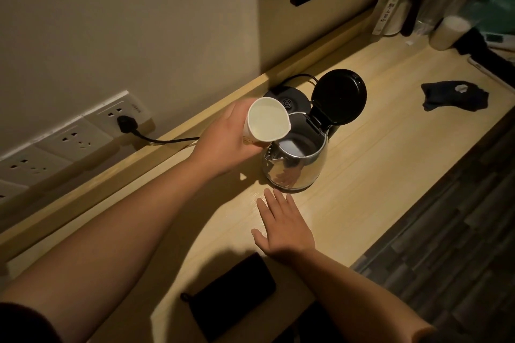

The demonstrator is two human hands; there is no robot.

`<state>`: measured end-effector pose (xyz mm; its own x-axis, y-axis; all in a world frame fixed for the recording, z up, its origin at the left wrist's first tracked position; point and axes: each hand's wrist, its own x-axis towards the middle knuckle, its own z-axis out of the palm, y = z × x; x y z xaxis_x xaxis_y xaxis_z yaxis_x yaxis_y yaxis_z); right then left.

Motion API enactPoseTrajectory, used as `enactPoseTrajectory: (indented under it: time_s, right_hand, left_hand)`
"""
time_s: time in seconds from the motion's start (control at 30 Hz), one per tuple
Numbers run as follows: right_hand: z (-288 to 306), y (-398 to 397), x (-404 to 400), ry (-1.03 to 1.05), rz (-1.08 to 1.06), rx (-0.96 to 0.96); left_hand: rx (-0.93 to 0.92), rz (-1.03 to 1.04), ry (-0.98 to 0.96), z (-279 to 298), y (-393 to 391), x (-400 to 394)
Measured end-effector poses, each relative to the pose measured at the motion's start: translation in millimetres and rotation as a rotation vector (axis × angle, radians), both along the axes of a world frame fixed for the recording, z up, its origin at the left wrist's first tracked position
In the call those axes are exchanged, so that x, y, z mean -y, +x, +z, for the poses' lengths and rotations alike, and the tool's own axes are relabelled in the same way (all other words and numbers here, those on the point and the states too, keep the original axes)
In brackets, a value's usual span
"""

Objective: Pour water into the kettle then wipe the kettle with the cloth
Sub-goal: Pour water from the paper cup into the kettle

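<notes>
A black plug (124, 122) sits in the white wall socket (119, 117), its cord running along the table's back ledge toward the black round kettle base (289, 100), which stands bare. The left hand (223, 145) grasps a white paper cup (267, 122), tipped with its rim over the mouth of the shiny steel kettle (295, 164), so water should fall inside. The black lid (338, 96) stands hinged open, clearing that mouth. The right hand (284, 227), released with fingers straight, rests flat on the pale wooden table (390, 147) just before the kettle, probably for balance. A dark crumpled cloth (454, 96) lies well apart on the right, likely waiting for the wiping.
</notes>
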<state>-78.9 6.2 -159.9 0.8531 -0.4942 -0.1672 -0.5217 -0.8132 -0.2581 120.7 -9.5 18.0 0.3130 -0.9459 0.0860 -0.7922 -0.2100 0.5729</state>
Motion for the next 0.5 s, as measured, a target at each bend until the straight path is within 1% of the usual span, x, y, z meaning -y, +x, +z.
enactPoseTrajectory:
  time_s: [0.5]
  right_hand:
    - [-2.5, -0.7, 2.1, 0.002, 0.018, -0.003]
  left_hand:
    - [0.112, -0.069, 0.009, 6.3, 2.6, 5.0]
